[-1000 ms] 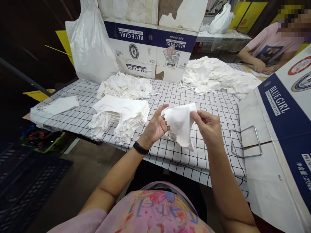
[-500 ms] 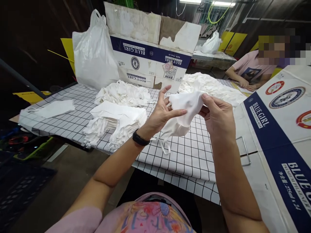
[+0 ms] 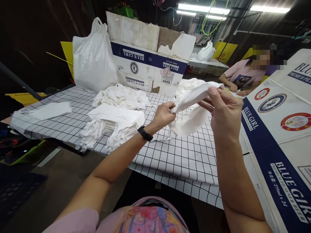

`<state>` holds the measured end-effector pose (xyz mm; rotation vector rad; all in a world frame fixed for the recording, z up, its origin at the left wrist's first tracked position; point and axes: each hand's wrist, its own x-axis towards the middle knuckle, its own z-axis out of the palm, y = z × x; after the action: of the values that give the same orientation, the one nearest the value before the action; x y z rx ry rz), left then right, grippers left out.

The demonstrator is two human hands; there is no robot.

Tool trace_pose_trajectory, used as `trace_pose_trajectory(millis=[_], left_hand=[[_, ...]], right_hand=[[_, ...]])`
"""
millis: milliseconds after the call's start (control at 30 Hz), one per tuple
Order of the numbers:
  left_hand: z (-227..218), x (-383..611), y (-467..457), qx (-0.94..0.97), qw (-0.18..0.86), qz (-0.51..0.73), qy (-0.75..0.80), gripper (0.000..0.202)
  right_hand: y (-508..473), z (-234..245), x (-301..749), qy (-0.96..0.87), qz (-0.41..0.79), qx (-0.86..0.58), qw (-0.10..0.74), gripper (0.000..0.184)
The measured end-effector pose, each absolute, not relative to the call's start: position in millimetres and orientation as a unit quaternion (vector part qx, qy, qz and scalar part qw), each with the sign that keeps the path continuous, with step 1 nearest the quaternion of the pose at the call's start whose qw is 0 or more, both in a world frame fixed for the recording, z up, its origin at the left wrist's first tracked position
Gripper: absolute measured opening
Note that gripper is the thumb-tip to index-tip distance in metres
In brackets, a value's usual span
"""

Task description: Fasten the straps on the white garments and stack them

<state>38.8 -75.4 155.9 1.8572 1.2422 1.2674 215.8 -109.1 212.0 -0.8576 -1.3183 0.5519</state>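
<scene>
White cloth (image 3: pixel 194 97): was up off the grid tablecloth (image 3: pixel 155 158), drawn between your two hands, lower part hanging in a loose fold.
Flat piece (image 3: pixel 50 111): lay apart at the table's left end.
Plastic bag (image 3: pixel 93 61): stood toward the back, just left of the rear carton (image 3: pixel 145 61).
Neat stack (image 3: pixel 116 115): sat in front of the loose pile (image 3: pixel 121 97).
Left hand (image 3: pixel 165 114): your fingers were curled tight on the cloth's left end.
Right hand (image 3: pixel 224 108): your thumb and fingers pinched its upper right edge.
Right carton (image 3: pixel 279 136): stood just beyond your right forearm.
</scene>
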Motion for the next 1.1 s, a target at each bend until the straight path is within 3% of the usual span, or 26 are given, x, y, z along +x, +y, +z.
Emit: trace_pose_trajectory(millis=[100, 167, 333, 400, 500, 700, 833, 967, 1100], left_hand=[[146, 30, -71, 0.686, 0.258, 0.458, 0.503, 0.022], [139, 24, -71, 0.669, 0.303, 0.462, 0.497, 0.022], [130, 12, -76, 0.574, 0.662, 0.382, 0.293, 0.011], [128, 12, -79, 0.492, 0.745, 0.385, 0.234, 0.019], [124, 15, -81, 0.389, 0.803, 0.412, 0.183, 0.017], [116, 25, -77, 0.267, 0.841, 0.439, 0.169, 0.009], [114, 29, -71, 0.252, 0.84, 0.45, 0.168, 0.005], [115, 30, -71, 0.283, 0.805, 0.487, 0.186, 0.008], [117, 25, -79, 0.412, 0.748, 0.478, 0.206, 0.034]], right_hand=[[-107, 213, 228, -0.555, 0.246, -0.387, 0.694, 0.029], [-105, 213, 234, -0.529, 0.257, -0.383, 0.712, 0.025], [-89, 197, 249, -0.45, 0.307, -0.385, 0.745, 0.022], [-80, 186, 255, -0.401, 0.346, -0.393, 0.751, 0.024], [-73, 169, 258, -0.35, 0.428, -0.385, 0.739, 0.028], [-96, 144, 229, -0.332, 0.573, -0.36, 0.657, 0.03], [-111, 129, 210, -0.358, 0.609, -0.396, 0.587, 0.032], [-107, 127, 210, -0.356, 0.579, -0.397, 0.617, 0.032], [-101, 140, 217, -0.391, 0.504, -0.388, 0.665, 0.028]])
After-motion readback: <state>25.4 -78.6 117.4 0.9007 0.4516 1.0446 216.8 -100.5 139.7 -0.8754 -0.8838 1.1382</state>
